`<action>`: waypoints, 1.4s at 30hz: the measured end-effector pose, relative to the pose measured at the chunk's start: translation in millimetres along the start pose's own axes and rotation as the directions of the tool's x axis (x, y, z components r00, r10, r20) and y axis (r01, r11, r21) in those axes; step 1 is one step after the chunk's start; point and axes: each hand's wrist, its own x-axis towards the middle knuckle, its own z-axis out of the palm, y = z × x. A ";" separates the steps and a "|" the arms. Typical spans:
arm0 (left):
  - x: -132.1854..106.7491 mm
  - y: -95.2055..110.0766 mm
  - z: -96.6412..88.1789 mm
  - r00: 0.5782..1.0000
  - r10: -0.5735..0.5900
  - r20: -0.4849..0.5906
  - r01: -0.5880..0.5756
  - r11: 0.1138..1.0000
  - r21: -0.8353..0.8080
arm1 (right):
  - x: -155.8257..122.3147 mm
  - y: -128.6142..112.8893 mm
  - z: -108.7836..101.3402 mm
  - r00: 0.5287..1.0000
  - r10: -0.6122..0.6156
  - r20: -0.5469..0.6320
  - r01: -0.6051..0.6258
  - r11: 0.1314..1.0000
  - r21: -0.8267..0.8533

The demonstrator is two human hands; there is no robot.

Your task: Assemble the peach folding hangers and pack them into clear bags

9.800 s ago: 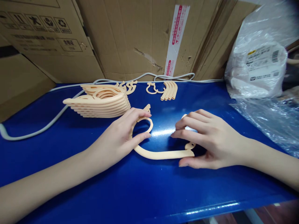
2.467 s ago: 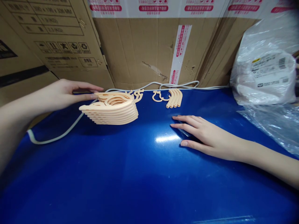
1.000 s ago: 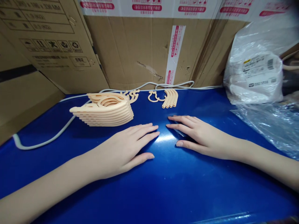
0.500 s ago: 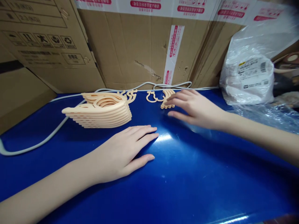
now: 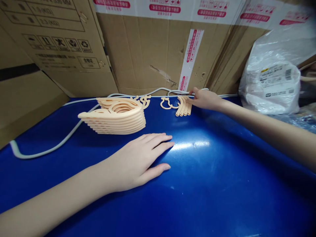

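Shifted far, right hand [image 5: 203, 99] reaches to four curved pieces [image 5: 182, 108], grip unclear; left hand [image 5: 139, 161] lies flat, fingers parted, empty, near one hanger stack [image 5: 118, 125].

We have a broad, level stretch of blue tabletop [image 5: 222, 184] in front, running from beside our left hand [image 5: 145, 161] toward the right edge. Farther in, a narrower lane leads between the stack of beige folding hangers [image 5: 116, 121] and the four beige hanger arms [image 5: 182, 107]; our left fingertips lie at its near end. The stack blocks a straight reach to the back left, and a pale cable [image 5: 49, 153] curves around that side. Our right hand [image 5: 203, 98] takes up the space at the hanger arms' far end, its forearm crossing the right side. Behind, the cardboard box [image 5: 143, 49] walls us in; the clear plastic bag [image 5: 270, 82] fills the back right.
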 end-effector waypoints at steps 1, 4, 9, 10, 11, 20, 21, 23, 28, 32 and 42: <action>0.2 -0.1 0.2 1.000 -0.001 0.001 0.001 1.000 0.001 | 1.1 2.0 1.7 1.000 0.002 -0.004 -0.002 1.000 0.014; 0.6 0.4 -0.1 1.000 -0.005 0.009 0.005 1.000 0.010 | 2.1 7.6 2.9 1.000 0.011 -0.003 -0.010 0.999 0.051; -0.2 1.4 -1.3 1.000 -0.002 0.021 0.001 0.999 0.038 | -12.8 20.2 -7.0 1.000 0.002 0.031 -0.006 0.993 0.121; -0.6 1.3 -1.4 1.000 -0.002 0.021 0.001 0.999 0.039 | -19.1 22.9 -9.6 0.999 -0.004 0.042 -0.002 0.990 0.140; -0.9 1.2 -1.4 1.000 -0.001 0.022 0.001 0.999 0.037 | -26.6 25.1 -11.9 0.998 -0.012 0.054 0.003 0.987 0.163; -2.0 5.8 6.3 0.982 -0.164 -0.098 0.153 0.982 -0.112 | -131.0 -33.8 -15.6 0.922 -0.386 0.027 0.301 0.759 0.578; -1.5 7.3 6.9 0.977 -0.175 -0.123 0.160 0.980 -0.117 | -141.6 -45.2 -14.0 0.902 -0.431 0.017 0.330 0.716 0.615; -0.4 10.4 7.0 0.973 -0.172 -0.151 0.157 0.982 -0.107 | -157.9 -62.7 -9.8 0.860 -0.509 -0.033 0.416 0.662 0.623; 1.5 17.2 2.5 0.982 -0.168 -0.090 0.162 0.984 -0.077 | -170.1 -67.9 -2.4 0.752 -0.637 -0.173 0.627 0.609 0.486; 1.2 19.9 3.0 0.976 -0.177 -0.123 0.168 0.982 -0.085 | -169.9 -56.4 -7.1 0.762 -0.630 -0.149 0.605 0.611 0.510; -0.3 26.9 11.9 0.967 -0.220 -0.131 0.206 0.972 -0.113 | -173.5 -61.3 -9.8 0.776 -0.618 -0.129 0.552 0.565 0.613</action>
